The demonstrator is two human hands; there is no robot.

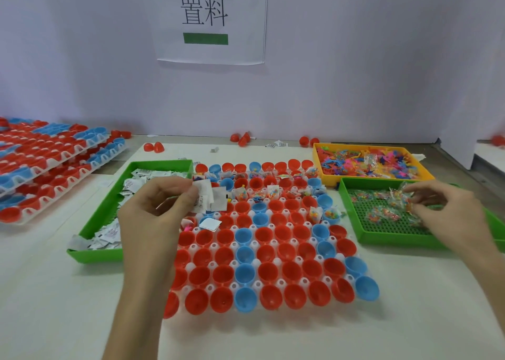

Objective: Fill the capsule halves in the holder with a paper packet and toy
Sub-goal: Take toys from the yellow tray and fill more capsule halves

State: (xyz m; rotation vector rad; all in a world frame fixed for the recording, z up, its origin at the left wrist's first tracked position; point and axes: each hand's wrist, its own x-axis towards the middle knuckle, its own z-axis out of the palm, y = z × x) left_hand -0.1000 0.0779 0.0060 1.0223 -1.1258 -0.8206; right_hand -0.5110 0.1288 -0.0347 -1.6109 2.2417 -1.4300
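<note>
- 2 bare hands worked above a white holder [257,285] in the middle of the table. It was packed with red and blue capsule halves [270,297], all open side up so that things could be dropped in.
- The left hand [161,204] hovered over the holder's far left corner. Its thumb and curled fingers pinched a small fan of paper packets [209,197], probably so that 1 could be dealt off at a time.
- A green tray [95,253] of loose packets [109,234] sat right against the holder's left side, within easy reach of that hand.
- The right hand [442,204] reached into a second green tray [382,240] just right of the holder. Its fingers curled down onto a heap of bagged toys [382,212]; it was not clear whether it had gripped 1.
- Halves in the far rows held packets and toys, and 1 stray packet [210,224] lay across a half near the left edge. The near rows looked empty, so the job seemed less than half done.
- A yellow tray [328,180] of bright loose toys stood behind the right green tray.
- More loaded holders [41,168] were stacked at far left.
</note>
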